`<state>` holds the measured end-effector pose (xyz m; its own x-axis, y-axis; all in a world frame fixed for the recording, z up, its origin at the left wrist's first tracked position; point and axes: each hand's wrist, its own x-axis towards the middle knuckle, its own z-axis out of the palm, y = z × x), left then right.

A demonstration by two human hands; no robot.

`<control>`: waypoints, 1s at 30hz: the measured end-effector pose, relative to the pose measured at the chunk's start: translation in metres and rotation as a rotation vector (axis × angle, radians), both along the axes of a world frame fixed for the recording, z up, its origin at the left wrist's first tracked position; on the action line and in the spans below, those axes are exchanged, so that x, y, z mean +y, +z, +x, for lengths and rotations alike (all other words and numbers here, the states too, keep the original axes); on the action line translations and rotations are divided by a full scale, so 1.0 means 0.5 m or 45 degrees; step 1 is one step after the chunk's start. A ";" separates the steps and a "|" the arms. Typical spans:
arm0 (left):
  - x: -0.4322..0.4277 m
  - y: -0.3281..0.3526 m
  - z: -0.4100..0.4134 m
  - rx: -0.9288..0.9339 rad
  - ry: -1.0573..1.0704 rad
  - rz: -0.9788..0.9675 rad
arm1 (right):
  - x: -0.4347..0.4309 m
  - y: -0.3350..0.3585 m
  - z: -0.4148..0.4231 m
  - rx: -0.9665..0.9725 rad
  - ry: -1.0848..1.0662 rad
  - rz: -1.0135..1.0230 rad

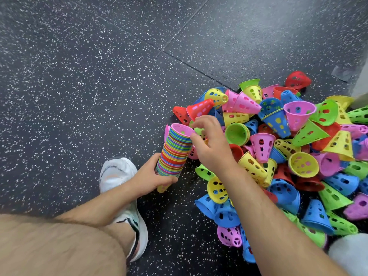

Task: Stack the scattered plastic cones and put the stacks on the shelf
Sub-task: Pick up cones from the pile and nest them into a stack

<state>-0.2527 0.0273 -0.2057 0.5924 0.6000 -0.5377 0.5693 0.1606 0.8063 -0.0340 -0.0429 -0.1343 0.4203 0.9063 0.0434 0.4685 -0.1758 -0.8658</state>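
My left hand (154,177) grips the lower end of a long stack of nested cones (175,152), striped in many colours, with a pink cone on its open upper end. The stack tilts up and to the right. My right hand (211,144) hovers just right of the stack's pink rim, fingers loosely curled, thumb by the rim, and I see nothing in it. A large pile of loose perforated cones (288,156) in pink, yellow, green, blue and red lies on the floor to the right. No shelf is in view.
Dark speckled rubber floor tiles (89,76) spread to the left and behind. My white shoe (119,176) stands just left of the stack, with my bare knee at the lower left. A pale object (350,253) sits at the lower right corner.
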 end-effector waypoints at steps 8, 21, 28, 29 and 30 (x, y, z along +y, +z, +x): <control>0.001 -0.005 0.007 -0.026 -0.062 -0.058 | -0.047 -0.027 0.071 -0.523 -0.476 -0.251; -0.011 -0.009 0.024 -0.079 -0.219 -0.104 | -0.094 -0.026 0.121 -0.597 -0.374 -0.935; -0.006 -0.011 0.017 -0.077 -0.277 -0.111 | -0.103 -0.017 0.124 -0.612 -0.422 -0.832; -0.003 -0.013 0.015 -0.082 -0.268 -0.118 | -0.106 -0.016 0.122 -0.585 -0.474 -0.770; -0.001 -0.014 0.013 -0.085 -0.260 -0.117 | -0.109 -0.015 0.118 -0.549 -0.529 -0.697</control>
